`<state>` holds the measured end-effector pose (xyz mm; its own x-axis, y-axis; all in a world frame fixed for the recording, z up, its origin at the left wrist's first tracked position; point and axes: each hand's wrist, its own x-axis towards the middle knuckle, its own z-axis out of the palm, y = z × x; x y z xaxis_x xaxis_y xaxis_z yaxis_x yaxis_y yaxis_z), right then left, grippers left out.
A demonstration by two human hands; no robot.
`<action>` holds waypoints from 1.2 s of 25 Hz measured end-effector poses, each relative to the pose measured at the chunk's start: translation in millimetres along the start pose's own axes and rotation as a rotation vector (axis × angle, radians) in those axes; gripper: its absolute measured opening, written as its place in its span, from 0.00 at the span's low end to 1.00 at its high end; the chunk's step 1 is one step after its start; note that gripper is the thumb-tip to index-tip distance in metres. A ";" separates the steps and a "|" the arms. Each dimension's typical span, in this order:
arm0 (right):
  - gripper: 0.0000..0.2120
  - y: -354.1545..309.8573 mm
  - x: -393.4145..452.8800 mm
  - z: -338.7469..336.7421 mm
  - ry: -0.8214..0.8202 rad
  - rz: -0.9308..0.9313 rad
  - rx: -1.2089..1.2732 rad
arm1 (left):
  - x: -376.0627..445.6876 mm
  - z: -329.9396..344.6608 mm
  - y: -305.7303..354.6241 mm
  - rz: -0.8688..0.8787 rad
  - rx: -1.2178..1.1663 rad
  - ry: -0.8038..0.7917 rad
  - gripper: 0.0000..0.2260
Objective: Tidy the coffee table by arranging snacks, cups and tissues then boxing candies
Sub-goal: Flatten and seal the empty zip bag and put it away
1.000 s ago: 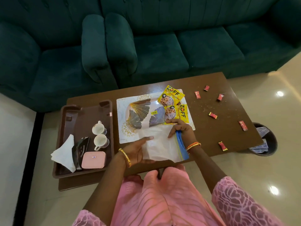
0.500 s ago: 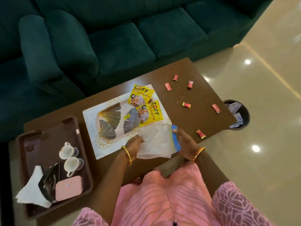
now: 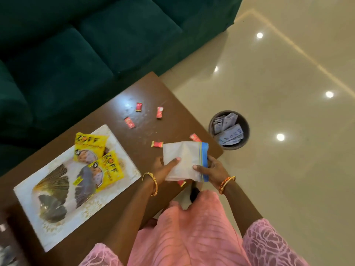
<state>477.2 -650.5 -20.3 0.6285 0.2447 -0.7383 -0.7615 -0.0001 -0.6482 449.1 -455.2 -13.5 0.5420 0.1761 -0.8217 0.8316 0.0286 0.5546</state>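
A clear zip bag (image 3: 184,160) with a blue seal strip is held above the right end of the brown coffee table (image 3: 123,104). My left hand (image 3: 165,167) grips its left side and my right hand (image 3: 209,170) grips the blue-strip end. Several red wrapped candies lie loose on the table: one (image 3: 139,107) and another (image 3: 159,112) toward the far edge, a third (image 3: 129,122) nearby, one (image 3: 157,144) just left of the bag. Two more peek out from behind the bag. Two yellow snack packets (image 3: 107,167) rest on a white patterned tray (image 3: 57,233).
A round bin (image 3: 228,129) holding paper scraps stands on the tiled floor right of the table. A dark green sofa (image 3: 86,45) runs behind the table. The brown tray with cups is almost out of view at the bottom left.
The view has swung right, pushing the brown tray with cups and tissue nearly out of frame. Both hands have carried the zip bag right, to the table's candy-strewn end.
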 end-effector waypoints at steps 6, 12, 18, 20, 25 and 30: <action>0.16 -46.5 73.9 -120.1 0.382 0.032 0.059 | 91.3 135.1 79.1 0.106 0.252 0.095 0.16; 0.20 -38.2 176.9 -213.4 0.586 0.174 0.398 | 220.6 241.8 101.8 -0.053 0.122 0.112 0.16; 0.15 20.8 286.3 -289.9 0.793 0.219 0.362 | 340.8 315.8 53.6 -0.292 -0.038 0.019 0.10; 0.16 44.0 320.2 -304.5 0.853 0.191 0.318 | 367.1 334.0 38.9 -0.279 0.008 0.001 0.11; 0.17 89.3 378.9 -319.4 0.927 0.239 0.009 | 413.7 364.8 9.0 -0.275 0.279 -0.088 0.20; 0.30 99.9 389.2 -309.7 0.695 0.193 -0.362 | 406.7 362.9 4.4 -0.195 0.578 -0.147 0.21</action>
<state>694.9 -855.6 -430.0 0.5372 -0.4508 -0.7129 -0.8427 -0.3241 -0.4300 717.1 -740.6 -392.8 0.3503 0.0829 -0.9330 0.8256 -0.4978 0.2657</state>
